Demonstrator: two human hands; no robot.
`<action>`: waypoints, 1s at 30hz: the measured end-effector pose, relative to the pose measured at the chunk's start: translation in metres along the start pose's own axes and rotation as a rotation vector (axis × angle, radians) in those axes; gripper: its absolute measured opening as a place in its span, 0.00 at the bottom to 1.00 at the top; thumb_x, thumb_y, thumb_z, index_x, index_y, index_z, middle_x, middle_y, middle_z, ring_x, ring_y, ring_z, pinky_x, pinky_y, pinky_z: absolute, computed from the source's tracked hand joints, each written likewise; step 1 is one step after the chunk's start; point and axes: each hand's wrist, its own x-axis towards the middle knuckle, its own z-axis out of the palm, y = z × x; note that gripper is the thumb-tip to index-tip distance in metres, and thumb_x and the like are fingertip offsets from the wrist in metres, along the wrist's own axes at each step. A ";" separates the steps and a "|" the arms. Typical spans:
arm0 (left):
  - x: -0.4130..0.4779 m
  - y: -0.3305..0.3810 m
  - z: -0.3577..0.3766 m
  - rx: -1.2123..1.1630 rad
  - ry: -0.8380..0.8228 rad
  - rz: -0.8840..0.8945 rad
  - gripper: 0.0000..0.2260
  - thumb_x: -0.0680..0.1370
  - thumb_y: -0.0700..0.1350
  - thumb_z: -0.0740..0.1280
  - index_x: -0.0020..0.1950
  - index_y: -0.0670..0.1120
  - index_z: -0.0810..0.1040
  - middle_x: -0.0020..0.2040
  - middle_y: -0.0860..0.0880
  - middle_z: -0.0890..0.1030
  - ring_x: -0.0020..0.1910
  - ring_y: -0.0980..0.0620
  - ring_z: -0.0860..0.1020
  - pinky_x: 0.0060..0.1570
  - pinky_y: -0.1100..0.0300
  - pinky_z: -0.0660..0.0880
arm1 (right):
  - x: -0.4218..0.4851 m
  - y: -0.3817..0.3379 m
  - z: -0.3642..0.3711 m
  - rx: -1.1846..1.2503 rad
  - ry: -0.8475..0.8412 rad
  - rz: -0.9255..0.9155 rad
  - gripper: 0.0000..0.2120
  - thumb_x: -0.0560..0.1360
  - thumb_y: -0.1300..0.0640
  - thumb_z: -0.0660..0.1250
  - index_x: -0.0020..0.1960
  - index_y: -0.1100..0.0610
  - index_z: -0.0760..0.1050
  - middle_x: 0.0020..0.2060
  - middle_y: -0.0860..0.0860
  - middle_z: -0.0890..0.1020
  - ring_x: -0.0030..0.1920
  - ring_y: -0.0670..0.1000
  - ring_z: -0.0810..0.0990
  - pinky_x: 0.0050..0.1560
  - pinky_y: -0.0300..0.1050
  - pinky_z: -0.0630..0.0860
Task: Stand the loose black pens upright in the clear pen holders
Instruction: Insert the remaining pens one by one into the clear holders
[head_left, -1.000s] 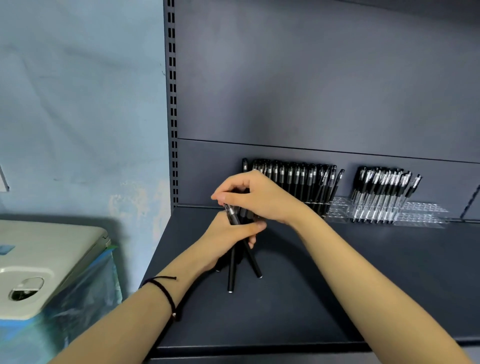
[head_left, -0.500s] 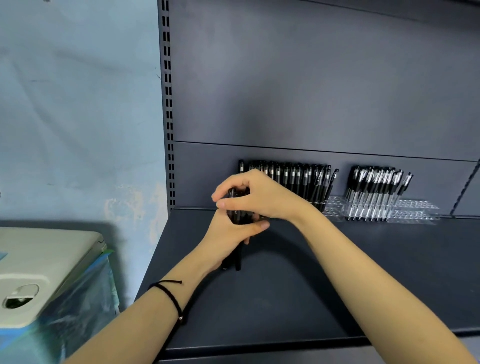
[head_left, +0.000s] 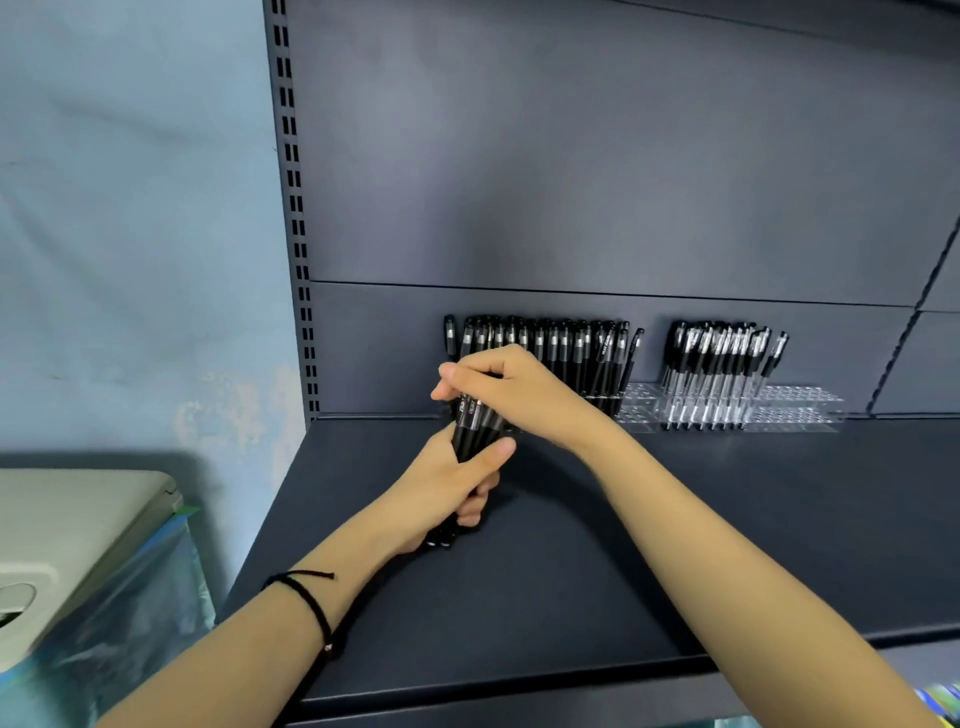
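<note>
- The left hand has its fingers wrapped tight around a bundle of black pens, held upright above the shelf.
- The right hand pinches the pen tops, fingers closed on them.
- Behind, clear pen holders at the shelf's back carry rows of standing pens.
- A black cord circles the left wrist.

- Dark shelf, mostly bare at the front.
- Clear pen holders at its back edge, against the rear panel, holding upright black pens.
</note>
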 end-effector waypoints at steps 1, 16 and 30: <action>0.004 0.003 0.008 -0.015 -0.012 0.000 0.08 0.80 0.48 0.64 0.46 0.47 0.68 0.29 0.50 0.68 0.24 0.55 0.62 0.25 0.62 0.60 | -0.002 0.004 -0.009 0.045 0.047 -0.008 0.13 0.80 0.51 0.63 0.47 0.55 0.84 0.44 0.47 0.85 0.50 0.43 0.82 0.59 0.36 0.74; 0.095 -0.001 0.143 -0.164 0.298 0.007 0.05 0.81 0.44 0.64 0.52 0.44 0.77 0.39 0.46 0.82 0.30 0.54 0.74 0.25 0.61 0.70 | -0.060 0.106 -0.104 0.418 0.494 0.212 0.14 0.79 0.54 0.65 0.64 0.51 0.72 0.45 0.49 0.75 0.37 0.45 0.75 0.31 0.34 0.74; 0.136 -0.032 0.164 -0.187 0.527 -0.018 0.11 0.80 0.43 0.66 0.58 0.38 0.74 0.38 0.46 0.84 0.28 0.54 0.75 0.25 0.60 0.70 | -0.037 0.159 -0.146 0.127 0.368 0.284 0.30 0.82 0.44 0.53 0.57 0.73 0.73 0.53 0.67 0.80 0.53 0.64 0.79 0.58 0.61 0.74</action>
